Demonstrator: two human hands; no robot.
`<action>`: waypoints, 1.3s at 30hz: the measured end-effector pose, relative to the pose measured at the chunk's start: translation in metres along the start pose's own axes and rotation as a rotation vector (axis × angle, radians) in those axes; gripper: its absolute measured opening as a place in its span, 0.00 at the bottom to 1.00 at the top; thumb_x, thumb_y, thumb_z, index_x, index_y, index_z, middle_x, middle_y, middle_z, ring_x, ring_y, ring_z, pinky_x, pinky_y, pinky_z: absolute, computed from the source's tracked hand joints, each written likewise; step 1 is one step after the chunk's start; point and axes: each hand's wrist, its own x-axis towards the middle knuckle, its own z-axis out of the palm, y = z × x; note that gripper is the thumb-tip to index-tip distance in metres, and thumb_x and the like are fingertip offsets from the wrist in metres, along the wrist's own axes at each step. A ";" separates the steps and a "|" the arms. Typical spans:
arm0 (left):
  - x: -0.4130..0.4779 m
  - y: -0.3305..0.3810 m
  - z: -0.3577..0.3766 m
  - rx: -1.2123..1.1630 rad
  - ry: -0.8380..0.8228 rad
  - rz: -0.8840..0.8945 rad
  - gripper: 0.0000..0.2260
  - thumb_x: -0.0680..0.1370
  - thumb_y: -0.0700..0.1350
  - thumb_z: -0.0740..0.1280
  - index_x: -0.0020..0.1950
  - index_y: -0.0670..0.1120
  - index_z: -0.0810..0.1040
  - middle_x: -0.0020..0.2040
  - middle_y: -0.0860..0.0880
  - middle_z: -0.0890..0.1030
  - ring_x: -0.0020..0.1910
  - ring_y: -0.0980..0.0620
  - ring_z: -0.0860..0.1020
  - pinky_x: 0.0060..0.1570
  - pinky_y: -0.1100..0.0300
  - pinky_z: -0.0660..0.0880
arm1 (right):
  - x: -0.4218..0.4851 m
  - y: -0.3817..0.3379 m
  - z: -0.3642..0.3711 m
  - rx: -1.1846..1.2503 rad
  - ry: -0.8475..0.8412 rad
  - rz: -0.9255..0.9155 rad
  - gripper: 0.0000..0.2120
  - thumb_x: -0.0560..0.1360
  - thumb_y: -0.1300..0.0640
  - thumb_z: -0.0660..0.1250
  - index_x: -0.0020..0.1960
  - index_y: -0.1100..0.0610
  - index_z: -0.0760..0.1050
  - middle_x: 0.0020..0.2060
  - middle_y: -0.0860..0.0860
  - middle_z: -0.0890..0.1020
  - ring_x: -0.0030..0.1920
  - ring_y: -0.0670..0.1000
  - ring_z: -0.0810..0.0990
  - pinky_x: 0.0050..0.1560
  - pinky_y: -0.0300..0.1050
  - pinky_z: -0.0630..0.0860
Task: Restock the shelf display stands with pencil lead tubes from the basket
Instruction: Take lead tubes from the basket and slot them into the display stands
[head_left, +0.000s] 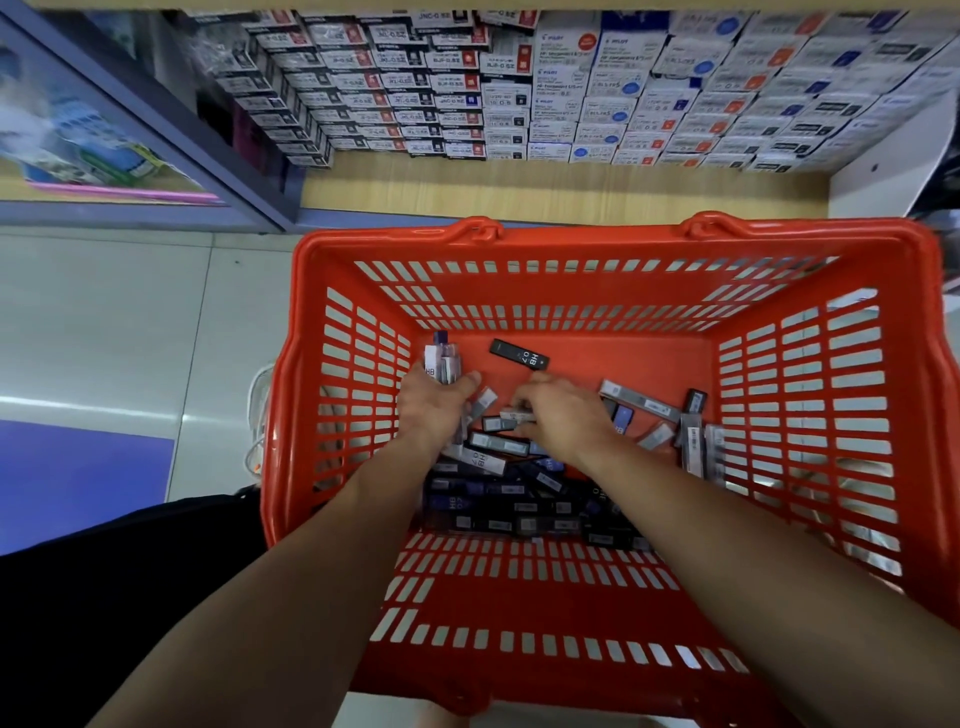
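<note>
Hands are both held inside the red basket (571, 236): a small bunch of lead tubes (442, 361) is gripped by the left hand (435, 411), and one grey tube (517, 415) is pinched by the right hand (569, 418). A large pile of tubes (519, 501) is left just under both wrists, so restocking is judged far from finished.

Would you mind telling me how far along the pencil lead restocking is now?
Done: cannot tell, since the display stands are out of view. In hand: the left hand grips a bundle of clear lead tubes; the right hand pinches a grey tube. Left: many dark tubes lie in the slotted red plastic basket.
</note>
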 end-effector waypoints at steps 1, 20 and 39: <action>0.002 0.000 0.001 -0.011 0.007 0.001 0.16 0.74 0.48 0.78 0.57 0.49 0.76 0.51 0.50 0.84 0.47 0.52 0.83 0.50 0.60 0.80 | 0.001 0.000 0.000 -0.034 -0.007 0.003 0.15 0.75 0.51 0.73 0.60 0.50 0.77 0.55 0.48 0.77 0.57 0.54 0.78 0.54 0.47 0.75; 0.003 0.001 0.005 -0.049 -0.064 -0.010 0.15 0.74 0.47 0.78 0.56 0.43 0.78 0.51 0.45 0.85 0.48 0.45 0.84 0.50 0.55 0.82 | 0.031 -0.004 -0.015 0.012 0.218 0.202 0.18 0.77 0.45 0.69 0.58 0.56 0.73 0.48 0.55 0.83 0.48 0.58 0.83 0.41 0.47 0.76; -0.075 0.087 -0.003 -0.156 -0.417 0.087 0.14 0.74 0.50 0.77 0.57 0.46 0.83 0.49 0.49 0.87 0.52 0.50 0.83 0.53 0.56 0.77 | -0.071 -0.012 -0.107 1.098 0.052 0.190 0.06 0.81 0.56 0.65 0.45 0.54 0.77 0.36 0.50 0.79 0.33 0.47 0.76 0.35 0.43 0.71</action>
